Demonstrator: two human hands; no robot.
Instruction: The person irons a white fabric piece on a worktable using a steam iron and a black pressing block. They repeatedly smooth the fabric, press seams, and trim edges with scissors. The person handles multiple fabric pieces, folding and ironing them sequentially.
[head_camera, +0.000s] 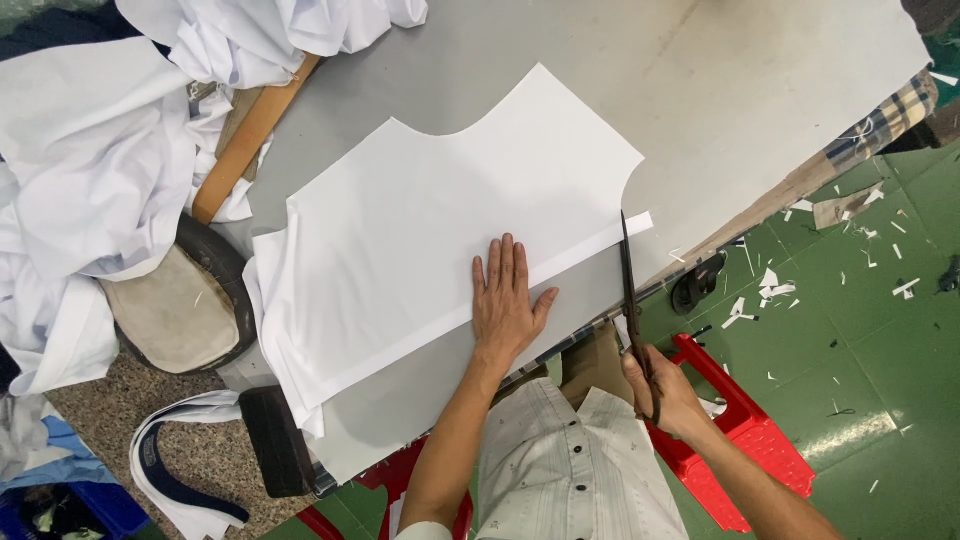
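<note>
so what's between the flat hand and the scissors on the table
In the head view, only white fabric and its narrow edge strip lie between the left hand and the scissors in the right hand.

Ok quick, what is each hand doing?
Left hand: open, flat on the white fabric piece.
Right hand: closed on the scissors.

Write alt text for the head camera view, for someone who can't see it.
Seen from above, a left hand presses a white pattern piece flat on a grey table while the right hand works dark scissors at its edge strip. White fabric is heaped at left; scraps dot the green floor.
</note>
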